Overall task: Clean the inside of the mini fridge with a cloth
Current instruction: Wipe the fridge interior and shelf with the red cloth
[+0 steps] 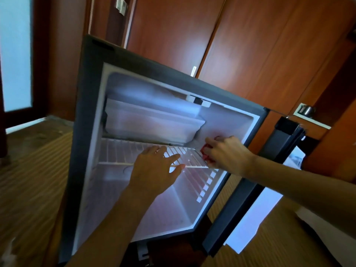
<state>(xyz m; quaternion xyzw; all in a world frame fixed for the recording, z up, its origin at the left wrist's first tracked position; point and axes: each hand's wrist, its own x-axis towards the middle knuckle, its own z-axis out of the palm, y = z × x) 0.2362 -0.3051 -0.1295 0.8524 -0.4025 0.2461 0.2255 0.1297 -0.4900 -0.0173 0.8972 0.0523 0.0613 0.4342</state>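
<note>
Reddish-brown wooden wardrobe panels (250, 45) fill the background, with striped wood flooring (28, 180) running away on the left. Front and centre stands the dark grey mini fridge (90, 116) with its white plastic interior lit up, and its door (250, 199) swung wide open to the right. Up top inside sits a white plastic freezer box (152, 122), and just beneath it the white wire shelf (123, 153) spans the cavity. Both hands are in there now! The left hand (154, 166) reaches over the shelf's front edge, fingers stretched out straight and spread, resting on the wires, thumb down by the front rail. Over on the right, the right hand (227, 153) has its fingers curled tight around a bunched red cloth (207, 154), pressing it at the shelf's right end, close against the fridge's right inner wall. Only bits of the cloth peek out under the fingers. A metal door handle (306, 110) shows at the far right.
</note>
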